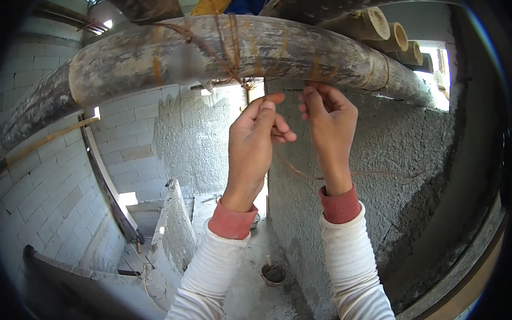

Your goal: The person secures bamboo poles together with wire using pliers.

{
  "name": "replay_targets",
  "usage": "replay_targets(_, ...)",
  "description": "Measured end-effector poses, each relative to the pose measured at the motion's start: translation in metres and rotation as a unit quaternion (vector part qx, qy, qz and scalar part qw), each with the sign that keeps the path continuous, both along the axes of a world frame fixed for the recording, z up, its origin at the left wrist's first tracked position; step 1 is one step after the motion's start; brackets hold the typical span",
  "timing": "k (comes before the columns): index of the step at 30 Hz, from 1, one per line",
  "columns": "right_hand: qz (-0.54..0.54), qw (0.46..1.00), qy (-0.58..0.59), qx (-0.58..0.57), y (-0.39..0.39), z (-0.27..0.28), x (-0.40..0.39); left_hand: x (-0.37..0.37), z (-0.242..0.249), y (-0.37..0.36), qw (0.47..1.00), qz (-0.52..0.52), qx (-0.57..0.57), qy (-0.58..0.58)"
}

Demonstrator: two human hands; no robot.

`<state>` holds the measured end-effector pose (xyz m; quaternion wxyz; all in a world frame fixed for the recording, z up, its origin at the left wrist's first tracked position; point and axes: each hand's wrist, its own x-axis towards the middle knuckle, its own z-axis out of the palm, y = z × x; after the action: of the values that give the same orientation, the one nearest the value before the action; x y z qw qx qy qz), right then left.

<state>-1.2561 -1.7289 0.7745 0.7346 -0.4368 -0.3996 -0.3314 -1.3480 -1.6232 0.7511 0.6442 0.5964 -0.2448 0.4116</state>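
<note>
Both hands are raised just under a thick bamboo pole (203,54) that crosses the upper view. My left hand (257,126) has its thumb pressed against the index finger, with a thin wire (294,170) hanging by it. My right hand (328,114) is closed in a pinch close to the pole's underside; what lies between its fingertips is too small to make out. The wire runs behind my right wrist and out to the right. Another rusty wire binding (232,66) is wrapped on the pole, its twisted ends left of and above my left hand.
Cut bamboo ends (379,23) stick out at the upper right. Someone in yellow and blue clothing (216,2) is partly visible above the pole. A rough plastered wall (398,137) stands at right, block walls (47,175) at left. Far below, a bucket (273,273) sits on the floor.
</note>
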Motion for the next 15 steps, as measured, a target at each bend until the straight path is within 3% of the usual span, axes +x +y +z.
replay_targets(15,0.021,0.99,0.003,0.14,0.031,-0.001,0.011,0.018,0.001,0.007,0.998,-0.062,-0.03,-0.012)
